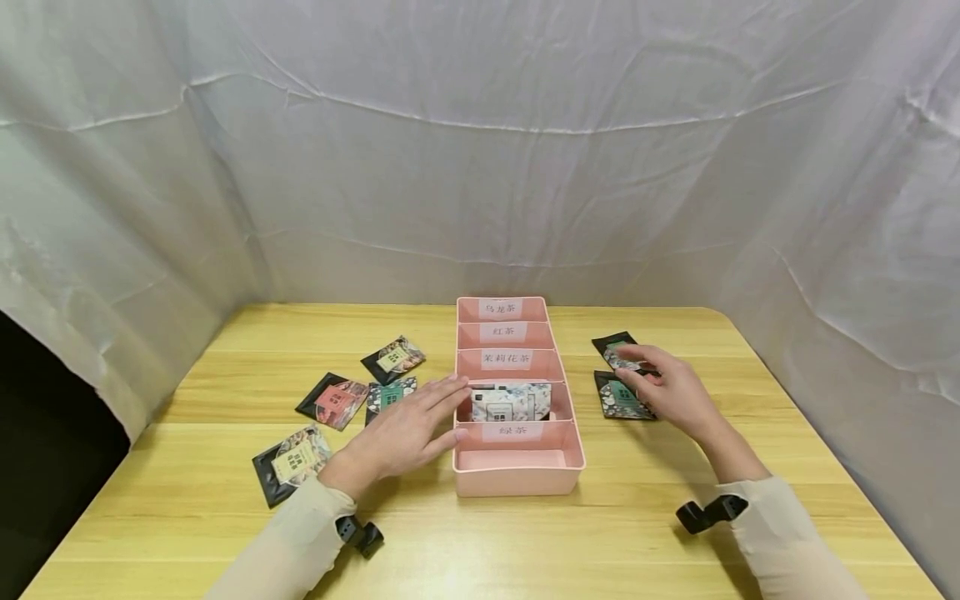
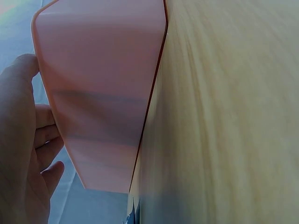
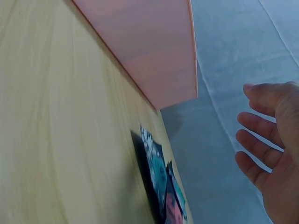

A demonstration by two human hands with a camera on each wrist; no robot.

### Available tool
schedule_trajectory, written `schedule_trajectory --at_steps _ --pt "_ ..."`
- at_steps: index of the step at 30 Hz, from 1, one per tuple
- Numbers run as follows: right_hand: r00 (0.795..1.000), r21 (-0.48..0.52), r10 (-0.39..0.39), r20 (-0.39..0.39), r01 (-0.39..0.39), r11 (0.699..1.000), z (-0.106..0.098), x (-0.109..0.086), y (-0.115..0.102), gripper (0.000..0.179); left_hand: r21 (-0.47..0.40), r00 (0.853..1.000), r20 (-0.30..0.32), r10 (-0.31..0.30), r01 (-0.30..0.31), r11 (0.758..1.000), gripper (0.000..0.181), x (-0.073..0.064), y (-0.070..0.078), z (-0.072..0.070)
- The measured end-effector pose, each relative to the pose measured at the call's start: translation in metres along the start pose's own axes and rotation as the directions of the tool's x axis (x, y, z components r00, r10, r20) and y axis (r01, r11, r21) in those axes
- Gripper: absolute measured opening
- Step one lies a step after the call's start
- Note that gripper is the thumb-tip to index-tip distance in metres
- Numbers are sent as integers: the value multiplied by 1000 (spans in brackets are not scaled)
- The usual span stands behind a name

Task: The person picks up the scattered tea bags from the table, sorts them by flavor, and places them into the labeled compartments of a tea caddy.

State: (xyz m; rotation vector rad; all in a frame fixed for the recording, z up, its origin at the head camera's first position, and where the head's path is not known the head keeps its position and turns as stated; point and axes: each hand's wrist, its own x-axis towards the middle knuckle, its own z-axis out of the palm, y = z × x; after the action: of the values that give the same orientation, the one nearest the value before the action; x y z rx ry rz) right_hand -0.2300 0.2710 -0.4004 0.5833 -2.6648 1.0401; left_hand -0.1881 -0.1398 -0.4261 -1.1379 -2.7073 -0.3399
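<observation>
A long pink divided box [image 1: 517, 482] stands mid-table, its compartments carrying white paper labels in Chinese naming teas. White floral tea sachets [image 1: 512, 403] stand in its second compartment from the front. My left hand [image 1: 405, 429] touches the box's left rim, fingers extended. On the right, my right hand [image 1: 673, 393] hovers over two dark tea sachets with green labels, the nearer sachet [image 1: 621, 402] and the farther sachet [image 1: 617, 343], partly covered by the fingers. In the right wrist view its bent fingers [image 3: 254, 123] hold nothing and stay apart from the sachets [image 3: 156, 163].
Left of the box lie several black tea sachets: a yellow-labelled sachet [image 1: 392, 360] at the back, a red-labelled sachet [image 1: 335, 402], a green-labelled sachet [image 1: 380, 394] partly behind the left hand, and another yellow-labelled sachet [image 1: 291, 462] in front. A pale curtain [image 1: 510, 192] hangs behind the table.
</observation>
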Motion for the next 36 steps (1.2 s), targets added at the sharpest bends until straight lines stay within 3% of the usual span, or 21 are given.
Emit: schedule_trajectory --at_steps 8,19,36 --pt "999 9 49 -4 -49 999 -8 -7 17 45 9 1000 1 0 0 1000 66 0 1 -1" --pt "996 -60 84 -14 -85 995 -17 -15 42 50 0 1000 0 0 0 1000 66 0 1 0" --pt "975 -70 211 66 -206 976 -25 -26 77 72 3 1000 -3 4 -4 1000 66 1 0 1"
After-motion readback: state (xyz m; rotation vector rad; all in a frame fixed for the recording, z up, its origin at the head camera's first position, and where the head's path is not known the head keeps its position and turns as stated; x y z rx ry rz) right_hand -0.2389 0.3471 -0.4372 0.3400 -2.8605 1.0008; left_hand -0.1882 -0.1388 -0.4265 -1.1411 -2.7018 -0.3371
